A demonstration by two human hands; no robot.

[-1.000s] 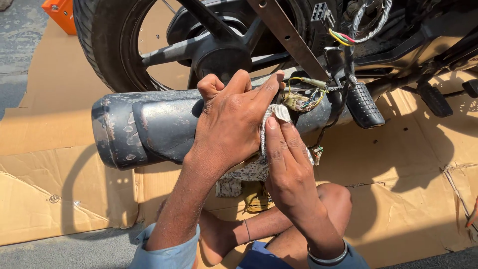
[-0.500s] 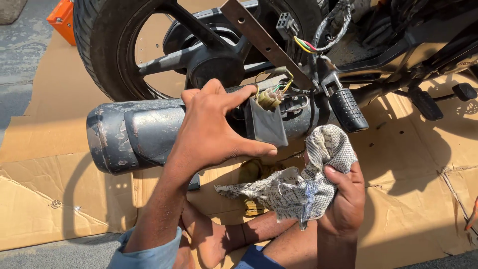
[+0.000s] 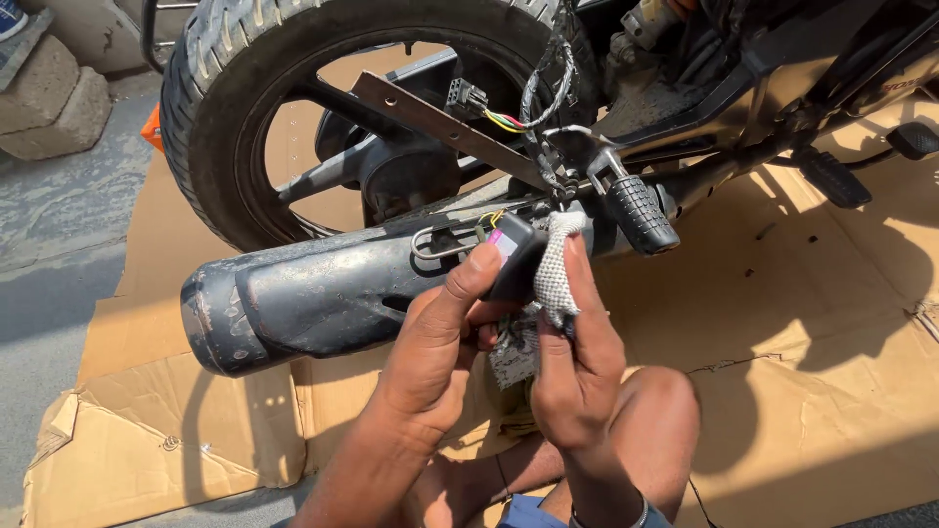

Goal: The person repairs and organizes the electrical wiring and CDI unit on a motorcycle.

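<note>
Wiping the small black plastic box (image 3: 511, 256) beside the exhaust.
My left hand (image 3: 435, 347) is pinching it again, no longer gripping the dull grey metal muffler (image 3: 313, 293); my right hand (image 3: 577, 376), back up, is pressing the grubby white mesh rag (image 3: 554, 274) against it.

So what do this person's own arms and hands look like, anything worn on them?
Both hands are bare: no gloves and no rings in view on the left hand or the right hand. The forearms are uncovered, with no sleeves showing. The right wrist carries a thin light-coloured band at the bottom edge of the frame.
</note>
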